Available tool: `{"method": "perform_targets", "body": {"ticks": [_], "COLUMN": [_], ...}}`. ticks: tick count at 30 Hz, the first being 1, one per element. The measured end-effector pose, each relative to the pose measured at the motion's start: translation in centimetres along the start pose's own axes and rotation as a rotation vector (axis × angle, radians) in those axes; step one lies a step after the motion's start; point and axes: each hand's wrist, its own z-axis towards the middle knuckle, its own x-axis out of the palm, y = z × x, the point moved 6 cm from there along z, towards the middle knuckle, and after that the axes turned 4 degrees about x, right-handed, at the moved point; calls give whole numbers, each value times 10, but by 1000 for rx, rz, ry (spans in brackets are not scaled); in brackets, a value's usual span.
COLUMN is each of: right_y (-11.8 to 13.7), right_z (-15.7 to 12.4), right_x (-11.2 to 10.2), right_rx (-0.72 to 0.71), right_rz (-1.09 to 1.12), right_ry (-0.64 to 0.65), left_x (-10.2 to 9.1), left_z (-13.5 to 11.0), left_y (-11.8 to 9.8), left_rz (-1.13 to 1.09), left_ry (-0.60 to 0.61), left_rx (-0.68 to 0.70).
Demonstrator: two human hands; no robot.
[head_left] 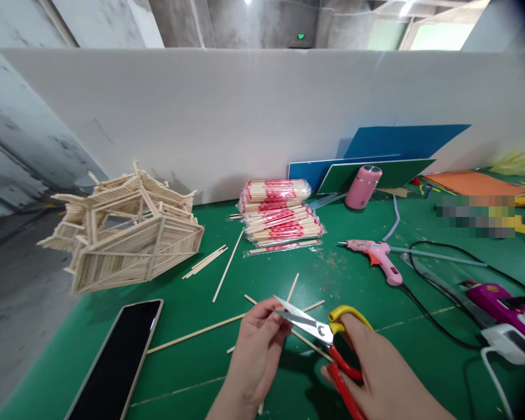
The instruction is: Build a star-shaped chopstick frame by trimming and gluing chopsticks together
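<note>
My right hand grips scissors with one yellow and one red handle loop. The blades are parted and point left, their tips at the fingertips of my left hand. That hand is closed in a pinch; whatever lies between its thumb and fingers is too small or hidden to make out. Thin wooden sticks lie crossed on the green table around and beneath both hands, partly covered by them. Farther back lie a single stick and a few short pieces.
At left stand a wooden stick model and a phone lying flat. Bagged chopsticks are stacked at the back. Toward the right are a pink bottle, a pink glue gun, its black cable and a purple tool.
</note>
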Motion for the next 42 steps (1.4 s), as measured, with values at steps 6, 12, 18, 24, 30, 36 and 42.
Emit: {"method": "perform_targets", "body": {"ticks": [6,12,18,24,30,36,42], "right_y": [3,1,0,-3,1,9,7], "right_z": [4,6,12,15,13,10,7], "right_x": [-1,-1,6,10,11,5,1], "right_rx": [-84,-52,-4,15,67,72,53], "right_rz": [-105,-145,-159,-187,91,115,85], "right_ry": [-77,-103,-55,20,85,79,77], "left_x": [2,1,-2,0,1,-2,-4], "left_z": [1,1,2,2,4,5,6], "left_y": [0,2,2,1,0,2,1], "left_rz": [24,33,32,32,-26,-38,14], "left_ry": [51,-1,-29,-40,-29,-2,28], "left_rx": [17,27,46,58,31,18,61]}}
